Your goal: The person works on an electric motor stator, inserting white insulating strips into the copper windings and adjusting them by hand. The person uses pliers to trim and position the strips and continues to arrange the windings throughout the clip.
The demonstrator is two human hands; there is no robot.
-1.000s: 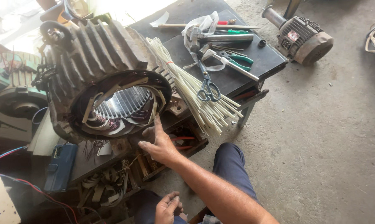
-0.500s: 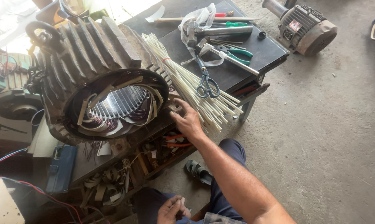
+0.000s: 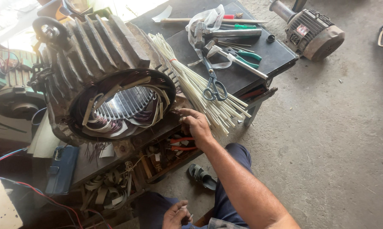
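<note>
Reaching out with my right hand, fingers curled loosely, fingertips touching the near end of the bundle of thin white insulating sleeves at the table edge. Can't tell whether I'm pinching one sleeve or just resting on them. My left hand sits low by my lap, fingers closed on a few short whitish strips.

The sleeve bundle is tied with a red band near its far end and fans out toward me, lying across the dark metal worktable. Steel scissors with dark handles lie on top of the bundle. Just left of my right hand is the big ribbed grey motor stator housing, open end facing me, copper windings and pale slot paper showing around the bore.

Below the table edge, a tray with red-handled pliers. Farther back on the table: green-handled pliers, a metal hammer, and a clear plastic bag. A small grey electric motor sits on the concrete floor to the right, well apart. A black sandal lies by my knee.
</note>
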